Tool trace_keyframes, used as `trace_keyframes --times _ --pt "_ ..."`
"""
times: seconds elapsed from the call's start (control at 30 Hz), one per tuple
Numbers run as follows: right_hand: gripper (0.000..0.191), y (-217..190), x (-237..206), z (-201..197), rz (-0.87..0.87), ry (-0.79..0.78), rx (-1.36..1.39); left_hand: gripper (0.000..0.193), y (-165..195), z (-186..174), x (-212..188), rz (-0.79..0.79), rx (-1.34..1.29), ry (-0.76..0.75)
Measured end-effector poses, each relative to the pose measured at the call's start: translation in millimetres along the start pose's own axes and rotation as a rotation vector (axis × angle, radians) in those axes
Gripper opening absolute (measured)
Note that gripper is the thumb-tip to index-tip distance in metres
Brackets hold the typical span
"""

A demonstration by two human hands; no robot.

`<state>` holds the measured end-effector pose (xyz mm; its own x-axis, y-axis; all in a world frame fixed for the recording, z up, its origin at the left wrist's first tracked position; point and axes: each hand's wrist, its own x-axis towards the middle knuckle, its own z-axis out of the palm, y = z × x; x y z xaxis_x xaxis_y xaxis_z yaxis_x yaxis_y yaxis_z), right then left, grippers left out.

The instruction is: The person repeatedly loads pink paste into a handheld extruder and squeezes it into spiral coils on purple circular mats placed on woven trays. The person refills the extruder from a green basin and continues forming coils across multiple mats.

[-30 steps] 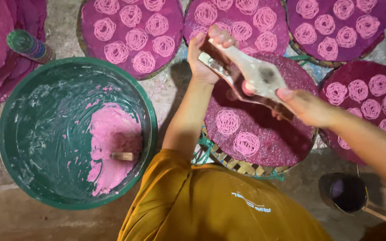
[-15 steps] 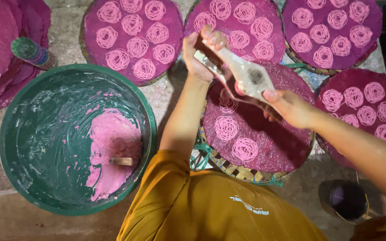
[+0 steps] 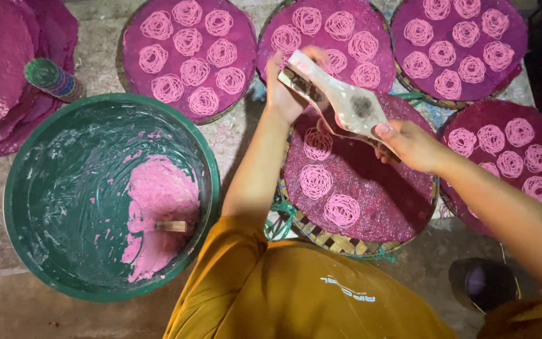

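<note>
Hands: left hand (image 3: pixel 283 91) and right hand (image 3: pixel 412 144), grips closed around wooden noodle press (image 3: pixel 340 100) above purple-lined woven tray (image 3: pixel 359 188); green basin (image 3: pixel 111 194) alongside.

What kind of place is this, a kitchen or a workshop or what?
Likely a small floor-level food-making spot. Round woven trays with purple sheets carry piped pink coils, a green basin holds pink dough, and both hands work a wooden press.

Labelled item: one cylindrical can (image 3: pixel 53 80), green top, multicoloured wrapper, lying tilted on purple sheets (image 3: pixel 1 69), well left of the left hand (image 3: pixel 286 94). No signs or screens.
</note>
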<state>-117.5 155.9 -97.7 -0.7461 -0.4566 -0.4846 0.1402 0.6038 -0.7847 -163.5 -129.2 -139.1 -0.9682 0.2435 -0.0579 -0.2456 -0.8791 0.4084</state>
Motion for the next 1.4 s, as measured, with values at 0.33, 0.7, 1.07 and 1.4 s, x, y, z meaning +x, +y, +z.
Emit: trace_keyframes --times 0.33,0.7,1.07,1.4 --pt "0.063 -1 1 2 -0.094 0.123 0.012 0.072 -38 -32 -47 -0.204 0.895 0.23" --pt "0.069 26 -26 -30 0.101 -0.138 0.278 0.063 -35 -3 -35 0.133 0.181 -0.156" --pt "0.071 8 0 -42 -0.015 0.11 -0.134 0.036 -38 19 63 0.164 -0.394 -0.381" --pt "0.071 0 -3 -54 0.029 0.149 -0.185 0.032 -52 29 70 0.215 -0.407 -0.269"
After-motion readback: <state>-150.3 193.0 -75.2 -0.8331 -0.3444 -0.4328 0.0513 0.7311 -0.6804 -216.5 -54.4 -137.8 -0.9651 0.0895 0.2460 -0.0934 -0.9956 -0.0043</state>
